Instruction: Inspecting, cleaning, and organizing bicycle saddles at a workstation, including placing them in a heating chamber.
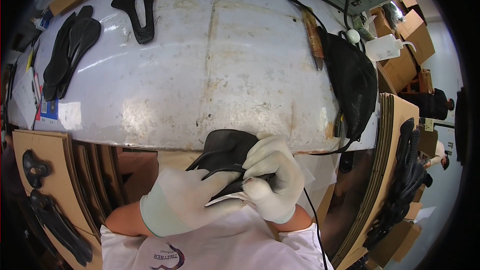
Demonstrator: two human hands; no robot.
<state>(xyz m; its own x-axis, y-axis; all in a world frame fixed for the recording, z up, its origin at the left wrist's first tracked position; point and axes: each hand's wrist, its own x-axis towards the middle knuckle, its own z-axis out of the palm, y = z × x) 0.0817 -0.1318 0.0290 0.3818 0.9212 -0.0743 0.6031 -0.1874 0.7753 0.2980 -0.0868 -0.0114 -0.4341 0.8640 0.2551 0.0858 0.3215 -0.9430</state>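
Pale, stained worktable (170,85), head view: we find the black saddle-shaped piece (225,145) at its near edge, mid-scene. We judge it light, its smooth skin pliable over a stiffer body, best taken by the rims. Its broad end lies beyond the grip, its near part between the hands: the left hand (187,202) clasps the near left portion, while the right hand (272,167), fingers curled, pinches the right edge.
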